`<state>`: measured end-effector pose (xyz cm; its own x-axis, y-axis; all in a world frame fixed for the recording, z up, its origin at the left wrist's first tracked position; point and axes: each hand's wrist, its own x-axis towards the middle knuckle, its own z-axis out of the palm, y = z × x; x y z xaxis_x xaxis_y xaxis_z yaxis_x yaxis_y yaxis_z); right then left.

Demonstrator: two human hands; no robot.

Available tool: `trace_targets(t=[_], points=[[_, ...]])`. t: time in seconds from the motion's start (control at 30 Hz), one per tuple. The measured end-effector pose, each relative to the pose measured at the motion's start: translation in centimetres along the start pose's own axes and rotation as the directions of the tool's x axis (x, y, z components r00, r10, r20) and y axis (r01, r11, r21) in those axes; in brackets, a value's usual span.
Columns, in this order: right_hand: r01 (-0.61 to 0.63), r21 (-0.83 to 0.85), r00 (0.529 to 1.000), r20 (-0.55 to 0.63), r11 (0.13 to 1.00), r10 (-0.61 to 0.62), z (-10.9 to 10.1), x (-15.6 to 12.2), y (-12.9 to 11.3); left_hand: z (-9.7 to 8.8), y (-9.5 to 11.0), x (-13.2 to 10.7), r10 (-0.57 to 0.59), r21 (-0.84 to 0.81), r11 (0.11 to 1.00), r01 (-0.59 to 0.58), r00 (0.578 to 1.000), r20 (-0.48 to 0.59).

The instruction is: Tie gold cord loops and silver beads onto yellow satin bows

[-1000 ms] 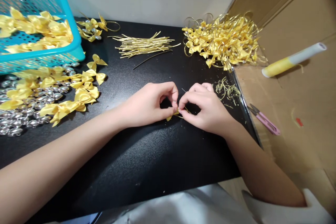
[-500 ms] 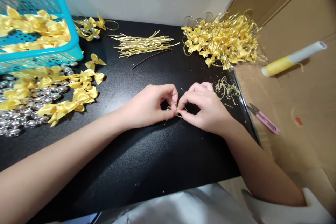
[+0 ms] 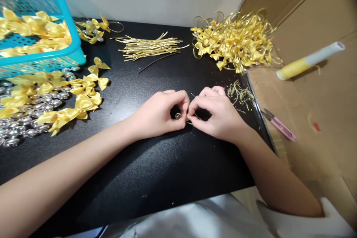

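Observation:
My left hand [image 3: 164,113] and my right hand [image 3: 214,113] meet fingertip to fingertip just above the black table [image 3: 167,171]. Both pinch a thin gold cord [image 3: 190,122], which is mostly hidden behind the fingers. A small silvery bead [image 3: 177,116] shows inside the curl of the left thumb and forefinger. From behind the right forefinger a fine wire-like end [image 3: 193,95] sticks up. Whether a bow is on the cord I cannot tell.
At left, yellow ribbon bows [image 3: 80,106] lie over silver beads [image 3: 29,132] beside a turquoise basket [image 3: 75,50] of bows. Behind are gold cord lengths [image 3: 150,47] and a heap of bow rings [image 3: 237,42]. Cord scraps [image 3: 240,95], pink snips [image 3: 283,128] and a tube [image 3: 311,61] sit right.
The fingertips have shifted slightly, still pinched together on the cord, and a little more of the bead shows. The whole view has moved a touch.

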<state>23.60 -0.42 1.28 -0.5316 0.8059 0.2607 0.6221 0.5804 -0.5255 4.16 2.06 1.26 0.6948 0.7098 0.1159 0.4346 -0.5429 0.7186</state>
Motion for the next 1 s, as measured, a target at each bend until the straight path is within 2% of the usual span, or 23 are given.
trace_targets(t=[0.2, 1.0], points=[[-0.012, 0.005, 1.000, 0.011, 1.000, 0.012, -0.04, -0.01, -0.01, 0.17, -0.38, -0.07, 0.076, 0.110, 0.991, -0.076, 0.997, -0.004], [-0.027, -0.041, 0.999, -0.023, 0.999, 0.026, -0.88, -0.13, 0.38, 0.09, -1.04, -0.25, 0.182, 0.191, 0.965, -0.179, 0.983, 0.005]])
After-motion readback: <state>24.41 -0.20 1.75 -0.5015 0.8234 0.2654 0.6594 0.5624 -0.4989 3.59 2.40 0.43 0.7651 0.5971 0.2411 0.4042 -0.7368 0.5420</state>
